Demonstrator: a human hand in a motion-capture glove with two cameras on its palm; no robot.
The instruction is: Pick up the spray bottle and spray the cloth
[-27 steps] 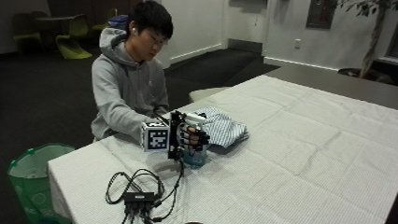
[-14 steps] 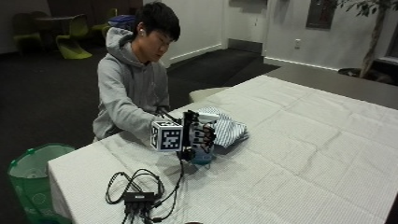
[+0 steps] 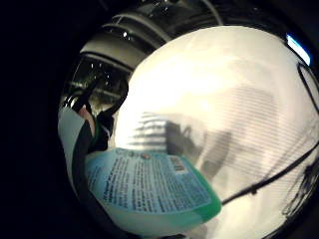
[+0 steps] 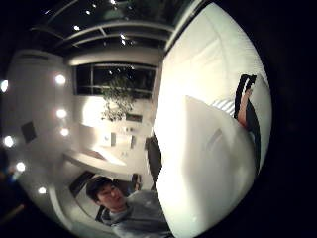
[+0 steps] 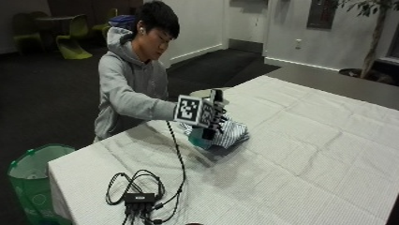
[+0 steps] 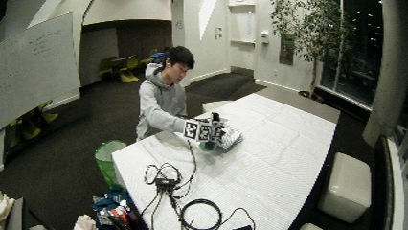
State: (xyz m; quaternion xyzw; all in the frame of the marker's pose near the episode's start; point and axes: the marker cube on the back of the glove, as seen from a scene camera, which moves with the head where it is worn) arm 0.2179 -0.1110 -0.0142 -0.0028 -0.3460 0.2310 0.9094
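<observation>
A person sits at the long edge of a table [image 5: 324, 154] covered in a white cloth, near one of its corners. The gloved right hand [image 5: 214, 117] is raised above the tabletop, a short way in from that edge, and its fingers are curled round a spray bottle [image 5: 201, 138], which hangs clear of the table with its green base downward. In the little-finger palm view the bottle [image 3: 149, 191] fills much of the picture, its pale blue printed label and green bottom lying close against the palm. Just beyond the hand, farther in from the edge, lies a folded striped cloth [image 5: 232, 133] on the table; the bottle is just beside it and slightly above it. The same cloth [image 3: 149, 132] shows in the palm view past the bottle. Nearer the corner, a black box [image 5: 139, 198] with looped cables rests on the table. A green bin [image 5: 31, 180] stands on the floor beside that corner.
</observation>
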